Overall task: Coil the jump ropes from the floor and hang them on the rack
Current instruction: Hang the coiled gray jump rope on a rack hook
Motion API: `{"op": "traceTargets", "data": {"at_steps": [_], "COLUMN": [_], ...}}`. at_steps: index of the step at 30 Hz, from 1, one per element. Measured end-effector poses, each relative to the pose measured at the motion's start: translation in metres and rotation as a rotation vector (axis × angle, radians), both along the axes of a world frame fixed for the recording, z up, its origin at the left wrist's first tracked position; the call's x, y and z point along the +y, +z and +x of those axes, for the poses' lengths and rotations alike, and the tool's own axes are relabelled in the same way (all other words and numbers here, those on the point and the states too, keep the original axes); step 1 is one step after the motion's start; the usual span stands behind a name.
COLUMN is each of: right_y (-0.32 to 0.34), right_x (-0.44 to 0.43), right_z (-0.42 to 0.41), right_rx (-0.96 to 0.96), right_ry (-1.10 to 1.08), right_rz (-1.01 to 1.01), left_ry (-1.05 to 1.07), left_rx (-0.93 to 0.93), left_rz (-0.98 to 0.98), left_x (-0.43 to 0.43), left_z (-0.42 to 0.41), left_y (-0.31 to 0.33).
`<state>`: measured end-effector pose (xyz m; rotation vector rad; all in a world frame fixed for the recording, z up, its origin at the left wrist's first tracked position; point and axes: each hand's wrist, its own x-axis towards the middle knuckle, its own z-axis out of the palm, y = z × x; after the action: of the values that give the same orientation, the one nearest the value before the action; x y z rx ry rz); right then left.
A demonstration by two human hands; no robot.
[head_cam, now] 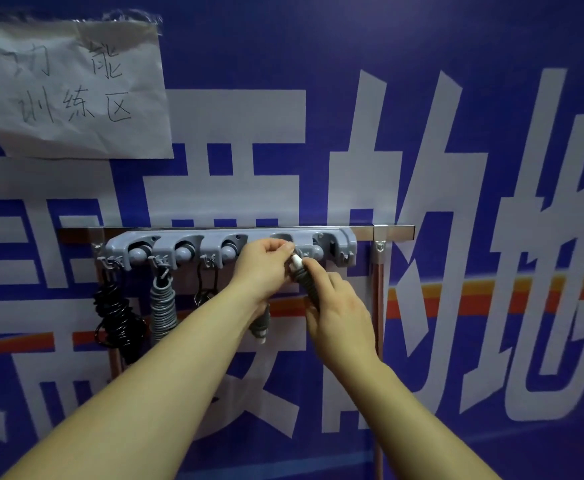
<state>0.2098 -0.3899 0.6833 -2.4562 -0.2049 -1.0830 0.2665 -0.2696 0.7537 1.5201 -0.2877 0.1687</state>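
The head view faces a blue banner wall (422, 46) printed with large white characters and an orange-and-red stripe running across its lower part. A crumpled sheet of paper (72, 88) with handwritten characters is taped at the upper left. Fixed to a metal rail (394, 230) on the wall is a grey plastic rack (346, 242) with a row of round clips and small hooks beneath.

A coiled black jump rope (117, 320) hangs from the leftmost hook, and a coiled grey jump rope (162, 306) hangs from the next one. A thin black loop (207, 289) dangles from the third hook.

Both bare forearms reach up from the bottom edge toward the right part of the rack. The left hand (262, 268) is curled, thumb and fingers pinched at the white tip of a grey handle (306, 278), just below the fourth clip. The right hand (339, 313) sits lower, back toward the camera, its fingers wrapped around the lower part of the same handle. A second grey handle (261, 327) with a white end hangs below the left wrist; what holds it I cannot tell.
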Motion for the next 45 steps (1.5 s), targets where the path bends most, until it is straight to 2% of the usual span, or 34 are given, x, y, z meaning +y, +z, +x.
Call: {"op": "traceTargets", "data": {"at_steps": [3,5,8,11,14,16,20,23,25,30,35,39,45], "right_y": [-0.001,-0.002,-0.002,-0.003,-0.006,-0.009,-0.009,-0.002,0.002,0.006,0.009,0.009,0.011], "right_x": [-0.006,-0.008,-0.017,-0.026,-0.027,-0.024,-0.013,-0.010,-0.010,-0.012,-0.016,-0.018,-0.021], "right_z": [0.001,-0.002,-0.006,-0.009,-0.009,-0.010,-0.012,-0.008,-0.004,0.001,0.005,0.008,0.010], "right_rx": [0.042,0.049,0.063,0.089,0.087,0.076,0.003,-0.045,-0.041,0.077,0.165,0.174,0.259], "right_ry": [0.056,0.082,0.092,0.082,0.057,0.068,0.078,0.053,0.055,0.130,0.226,0.271,0.363], "right_rz": [0.024,0.057,0.076,0.002,-0.047,-0.020,-0.014,-0.028,0.001,0.198,0.340,0.377,0.466], "left_ry": [-0.102,-0.151,-0.159,-0.132,-0.053,0.010,0.110,0.138,0.139,0.097,0.054,0.021,0.081], "left_rx": [0.034,-0.024,-0.185,-0.294,-0.352,-0.337,-0.248,-0.192,-0.171,-0.162,-0.094,0.034,0.028], "left_rz": [-0.025,0.065,0.367,0.691,0.845,0.784,0.535,0.339,0.276,0.302,0.435,0.328,0.281], "left_x": [0.006,0.010,0.018,0.024,0.017,0.011,0.004,0.000,-0.003,-0.006,-0.005,-0.005,-0.012], "left_z": [-0.001,0.001,0.004,0.001,-0.008,-0.010,-0.007,-0.005,-0.004,-0.001,0.008,0.012,0.010], "left_y": [-0.005,-0.007,-0.004,0.008,0.015,0.012,0.004,0.008,0.010,0.013,0.019,0.026,0.025]}}
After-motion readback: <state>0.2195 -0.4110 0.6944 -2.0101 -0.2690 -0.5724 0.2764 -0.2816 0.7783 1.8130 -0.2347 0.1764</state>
